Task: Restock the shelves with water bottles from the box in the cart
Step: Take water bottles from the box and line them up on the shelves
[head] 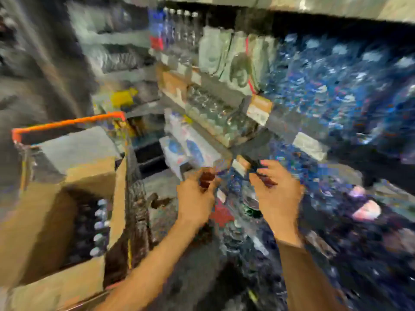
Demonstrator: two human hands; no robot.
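Observation:
The frame is heavily blurred. My left hand (197,194) and my right hand (276,191) are raised side by side in front of a low shelf, both with curled fingers. Clear water bottles (238,198) with blue labels show between and just below the hands; the blur hides whether either hand holds one. At the left, an open cardboard box (45,221) sits in the cart (67,123), which has an orange handle. Rows of bottle caps (98,225) show inside the box.
Shelves (224,131) run from the middle to the right. They hold clear bottles, wrapped packs of blue-labelled bottles (336,86) and white price tags (310,147). The cart stands close against the shelf at my left, with dark floor between them.

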